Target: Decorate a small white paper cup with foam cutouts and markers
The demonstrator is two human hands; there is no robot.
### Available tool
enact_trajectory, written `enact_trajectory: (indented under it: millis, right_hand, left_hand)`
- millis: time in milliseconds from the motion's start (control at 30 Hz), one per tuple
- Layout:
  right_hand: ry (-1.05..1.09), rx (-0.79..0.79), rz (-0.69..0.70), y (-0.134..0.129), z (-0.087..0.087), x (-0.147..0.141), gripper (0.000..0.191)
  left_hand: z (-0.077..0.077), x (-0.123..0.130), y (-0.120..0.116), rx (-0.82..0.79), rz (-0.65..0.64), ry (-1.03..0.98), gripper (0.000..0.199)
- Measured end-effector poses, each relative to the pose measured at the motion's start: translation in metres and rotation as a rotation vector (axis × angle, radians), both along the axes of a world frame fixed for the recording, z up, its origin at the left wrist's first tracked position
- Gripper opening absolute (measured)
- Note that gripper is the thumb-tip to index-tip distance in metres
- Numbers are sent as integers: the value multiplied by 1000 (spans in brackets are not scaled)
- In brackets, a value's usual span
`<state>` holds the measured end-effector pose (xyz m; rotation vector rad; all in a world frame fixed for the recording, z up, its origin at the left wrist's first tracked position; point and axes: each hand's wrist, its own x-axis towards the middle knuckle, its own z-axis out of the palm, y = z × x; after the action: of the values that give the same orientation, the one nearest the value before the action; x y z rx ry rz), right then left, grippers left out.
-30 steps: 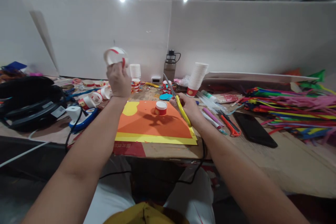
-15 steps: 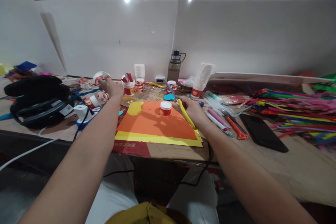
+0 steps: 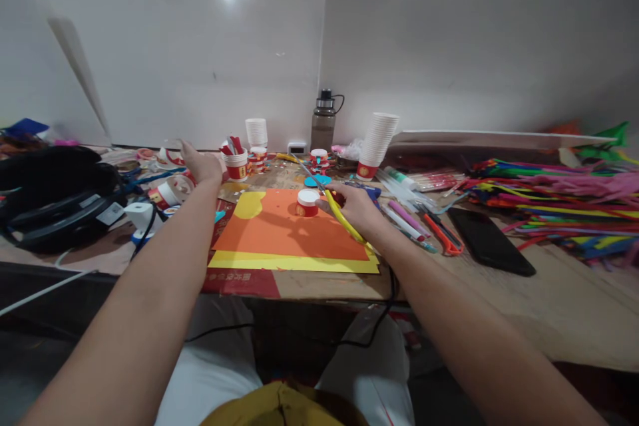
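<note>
My left hand (image 3: 200, 163) is over the back left of the table, fingers stretched out and holding nothing that I can see. Just left of it lies a cut piece of red-and-white paper cup (image 3: 170, 158), and below that a tipped paper cup (image 3: 170, 193). Yellow-handled scissors (image 3: 343, 218) are in my right hand (image 3: 357, 206), blades pointing away to the back left. By their blades, a short red-and-white cup piece (image 3: 308, 203) stands on the orange paper (image 3: 294, 236), which lies over yellow paper (image 3: 294, 263).
A cup of red strips (image 3: 235, 165), a bottle (image 3: 323, 123) and a tall cup stack (image 3: 378, 146) stand at the back. Markers (image 3: 407, 221), a phone (image 3: 492, 239) and colourful pipe cleaners (image 3: 549, 193) lie right. A black headset-like object (image 3: 60, 193) is left.
My left hand has let go of the red-and-white cup piece among the scraps at the back left and its fingers have straightened. The view has shifted slightly; my right hand keeps the scissors.
</note>
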<state>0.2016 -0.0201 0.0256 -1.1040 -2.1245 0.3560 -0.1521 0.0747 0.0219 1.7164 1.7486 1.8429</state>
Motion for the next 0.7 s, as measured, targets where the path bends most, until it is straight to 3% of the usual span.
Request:
enact_trajectory:
  millis: [167, 233, 333, 433, 533, 633, 700]
  right_hand:
    - [4, -5, 7, -2, 3, -1, 36]
    - [6, -1, 7, -2, 3, -1, 36]
    - [17, 14, 1, -1, 2, -1, 35]
    - [55, 30, -36, 0, 1, -1, 33]
    - [148, 35, -73, 0, 1, 0, 34]
    - [254, 14, -125, -1, 4, 1, 35]
    - [311, -5, -153, -2, 5, 2, 35]
  left_hand:
    - [1, 13, -3, -3, 416, -117, 30]
    - [0, 14, -3, -13, 520, -165, 28]
    - [2, 13, 1, -3, 577, -289, 29]
    - [10, 19, 6, 37, 453, -385, 22]
    - [23, 47, -1, 150, 296, -295, 13]
    - [32, 90, -21, 228, 22, -182, 13]
    - [31, 118, -36, 178, -196, -105, 9]
